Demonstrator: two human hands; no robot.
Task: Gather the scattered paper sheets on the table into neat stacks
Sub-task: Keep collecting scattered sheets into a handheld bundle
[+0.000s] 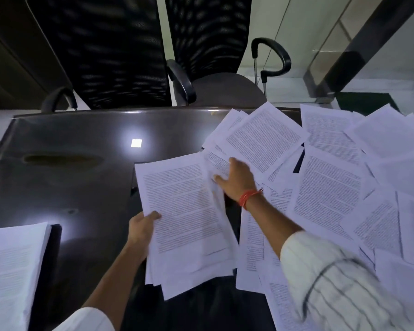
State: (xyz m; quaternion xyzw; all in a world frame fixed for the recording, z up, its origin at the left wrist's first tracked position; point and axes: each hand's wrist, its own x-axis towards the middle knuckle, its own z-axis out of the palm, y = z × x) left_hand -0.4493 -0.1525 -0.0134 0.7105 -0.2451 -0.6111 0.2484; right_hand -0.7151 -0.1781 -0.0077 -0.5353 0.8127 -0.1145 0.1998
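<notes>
My left hand [142, 226] grips the left edge of a loose bundle of printed sheets [184, 211], held over the dark table [69, 177]. My right hand [237, 180], with an orange thread on the wrist, rests fingers down on a scattered sheet [216, 161] just right of the bundle's top. Many printed white sheets [325, 187] lie overlapping across the right half of the table. A squared stack of sheets [12, 266] sits at the near left corner.
Two black mesh office chairs [110, 56] stand behind the far edge of the table, with an armrest [273, 56] at the right. A ceiling light glares on the glossy tabletop [136, 143]. A glass partition [359, 44] is at the far right.
</notes>
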